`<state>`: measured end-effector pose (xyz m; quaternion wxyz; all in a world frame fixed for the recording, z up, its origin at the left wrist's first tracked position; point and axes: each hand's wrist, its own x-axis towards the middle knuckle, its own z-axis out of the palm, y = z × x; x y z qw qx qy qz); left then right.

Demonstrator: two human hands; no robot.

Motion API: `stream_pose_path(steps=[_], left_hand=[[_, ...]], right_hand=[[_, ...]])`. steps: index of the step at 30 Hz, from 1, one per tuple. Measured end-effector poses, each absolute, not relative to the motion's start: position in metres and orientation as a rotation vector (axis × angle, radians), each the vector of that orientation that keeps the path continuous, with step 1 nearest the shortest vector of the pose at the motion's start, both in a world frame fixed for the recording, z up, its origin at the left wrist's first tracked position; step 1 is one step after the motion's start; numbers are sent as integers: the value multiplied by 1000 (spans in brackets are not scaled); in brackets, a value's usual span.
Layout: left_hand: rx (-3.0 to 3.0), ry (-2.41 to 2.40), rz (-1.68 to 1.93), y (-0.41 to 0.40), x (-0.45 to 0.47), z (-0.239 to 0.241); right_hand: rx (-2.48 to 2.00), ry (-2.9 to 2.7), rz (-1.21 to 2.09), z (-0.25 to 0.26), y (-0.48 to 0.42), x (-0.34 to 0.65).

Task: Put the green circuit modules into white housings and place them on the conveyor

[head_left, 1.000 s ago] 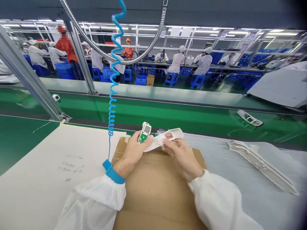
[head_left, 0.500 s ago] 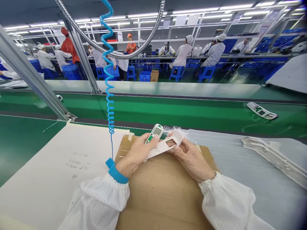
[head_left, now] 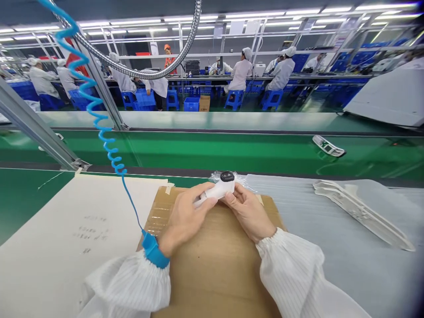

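A white handheld device (head_left: 217,191) with a rounded black end (head_left: 227,176) is held between my two hands above a cardboard sheet. My left hand (head_left: 189,213) is closed around its lower left part, thumb on the near side. At the end by the black piece, my right hand (head_left: 247,206) pinches it with thumb and fingers. The circuit board and display are hidden from this side; whether the cover is fully seated I cannot tell. A blue wrist strap (head_left: 154,251) with a coiled blue cord (head_left: 107,141) is around my left wrist.
Crumpled clear plastic (head_left: 243,181) lies behind the hands. A stack of white curved shells (head_left: 359,212) rests on the right sheet. Another device (head_left: 328,145) is on the green conveyor (head_left: 205,152). A metal post (head_left: 49,128) rises at left; people work beyond.
The device in my left hand and the white windowed cover in my right have come together. The device is turned so its board is hidden and a black end shows. The view has shifted right.
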<state>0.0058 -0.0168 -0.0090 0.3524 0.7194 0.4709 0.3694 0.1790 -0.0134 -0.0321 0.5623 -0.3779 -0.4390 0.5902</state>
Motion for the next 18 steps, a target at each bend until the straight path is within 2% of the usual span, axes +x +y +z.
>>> stream_pose_path(steps=[2, 6, 9, 14, 18], left_hand=[[2043, 1303, 832, -21, 11, -10], [2369, 1320, 324, -32, 27, -8], [2476, 1254, 208, -36, 36, -5], [2355, 1409, 259, -26, 25, -3], [2203, 1544, 806, -19, 9, -6]], right_hand=[[-871, -894, 1432, -28, -13, 175], [-859, -483, 1540, -24, -14, 175], [-834, -431, 1569, -22, -17, 184], [-772, -497, 1664, -16, -19, 183], [-653, -665, 1684, -17, -22, 165]])
